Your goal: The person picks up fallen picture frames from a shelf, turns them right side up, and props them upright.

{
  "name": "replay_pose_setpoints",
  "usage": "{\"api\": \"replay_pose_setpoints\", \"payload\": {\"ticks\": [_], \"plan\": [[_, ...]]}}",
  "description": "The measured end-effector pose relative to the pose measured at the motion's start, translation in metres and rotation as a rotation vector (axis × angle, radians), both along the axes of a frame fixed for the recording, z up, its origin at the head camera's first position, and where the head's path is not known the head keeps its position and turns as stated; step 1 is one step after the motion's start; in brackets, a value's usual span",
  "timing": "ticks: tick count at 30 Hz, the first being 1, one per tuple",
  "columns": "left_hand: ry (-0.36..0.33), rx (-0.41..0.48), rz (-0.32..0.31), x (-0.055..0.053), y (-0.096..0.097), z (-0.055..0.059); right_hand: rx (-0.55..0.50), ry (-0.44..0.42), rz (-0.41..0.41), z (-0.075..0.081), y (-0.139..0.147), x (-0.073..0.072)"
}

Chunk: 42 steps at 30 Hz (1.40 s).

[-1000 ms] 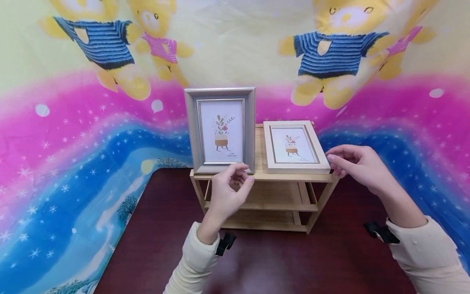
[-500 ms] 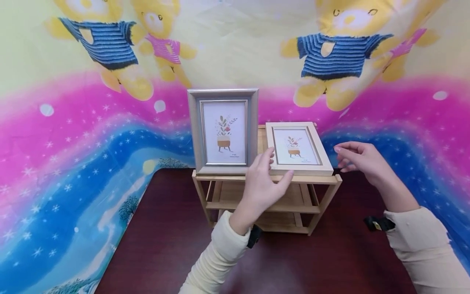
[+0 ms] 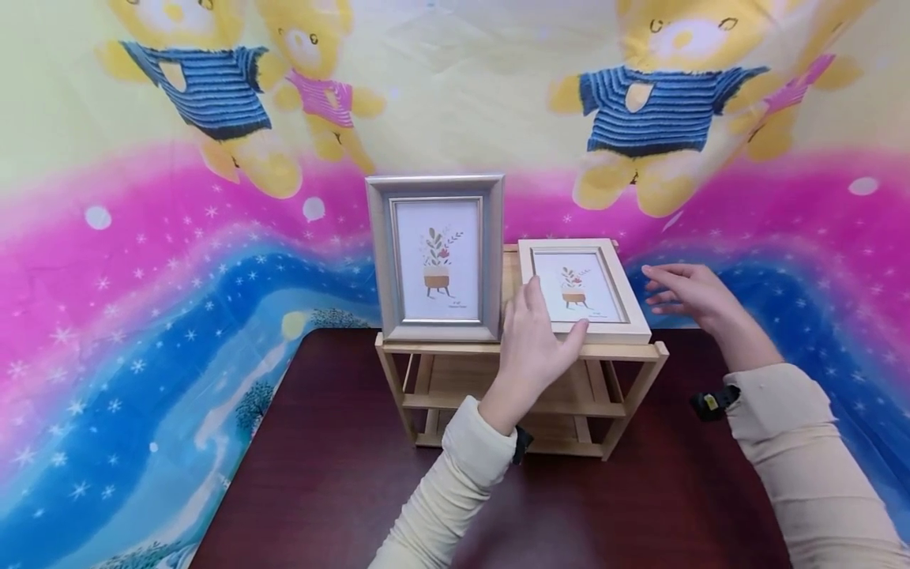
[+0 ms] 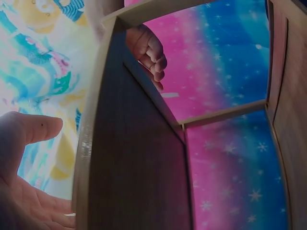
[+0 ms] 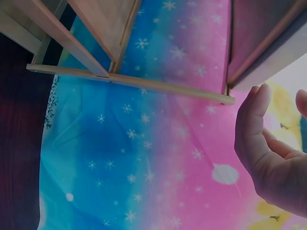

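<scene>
A silver-grey picture frame (image 3: 494, 261) stands upright on the left part of the wooden rack (image 3: 515, 409). To its right, a cream picture frame (image 3: 633, 304) lies face up on the top shelf; both show a potted-plant print. My left hand (image 3: 533, 336) has its fingers straight at the cream frame's left edge, with the thumb over its front edge. Just right of that frame is my right hand (image 3: 690, 294), fingers loosely extended and holding nothing. In the right wrist view the right hand (image 5: 273, 148) is beside the rack's upper end.
The rack has lower shelves (image 3: 455, 378) under the top one and stands on a dark red table (image 3: 334, 458). Behind it hangs a cloth (image 3: 455, 95) printed with bears and snowflakes, which also runs along both sides.
My left hand has moved right, from the grey frame's lower edge to the cream frame, and its fingers have straightened. My right hand has drawn slightly up and away from the cream frame's right edge.
</scene>
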<state>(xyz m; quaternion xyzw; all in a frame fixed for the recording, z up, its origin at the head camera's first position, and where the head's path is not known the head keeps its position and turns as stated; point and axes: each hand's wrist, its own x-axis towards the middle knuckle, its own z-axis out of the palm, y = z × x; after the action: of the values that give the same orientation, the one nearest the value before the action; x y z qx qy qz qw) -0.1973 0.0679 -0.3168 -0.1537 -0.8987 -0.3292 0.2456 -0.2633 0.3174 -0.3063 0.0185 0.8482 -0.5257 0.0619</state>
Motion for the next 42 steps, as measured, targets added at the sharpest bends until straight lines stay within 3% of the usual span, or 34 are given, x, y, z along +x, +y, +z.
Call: {"api": "replay_pose_setpoints", "payload": {"ticks": [9, 21, 29, 36, 42], "plan": [[-0.131, 0.025, 0.014, -0.004, 0.002, -0.008, 0.029, -0.068, 0.055, -0.006, -0.009, -0.008], [-0.120, 0.005, 0.017, -0.005, 0.002, -0.011, 0.033, -0.100, 0.076, -0.005, -0.022, -0.015], [-0.089, -0.007, 0.006, -0.006, 0.002, -0.012, 0.048, -0.036, 0.047, -0.006, -0.021, -0.014], [-0.048, 0.012, -0.012, -0.006, 0.002, -0.012, -0.005, 0.045, 0.008, -0.002, -0.019, -0.007], [-0.075, 0.044, -0.025, -0.008, 0.000, -0.012, -0.042, 0.140, -0.038, 0.002, -0.019, -0.001]]}}
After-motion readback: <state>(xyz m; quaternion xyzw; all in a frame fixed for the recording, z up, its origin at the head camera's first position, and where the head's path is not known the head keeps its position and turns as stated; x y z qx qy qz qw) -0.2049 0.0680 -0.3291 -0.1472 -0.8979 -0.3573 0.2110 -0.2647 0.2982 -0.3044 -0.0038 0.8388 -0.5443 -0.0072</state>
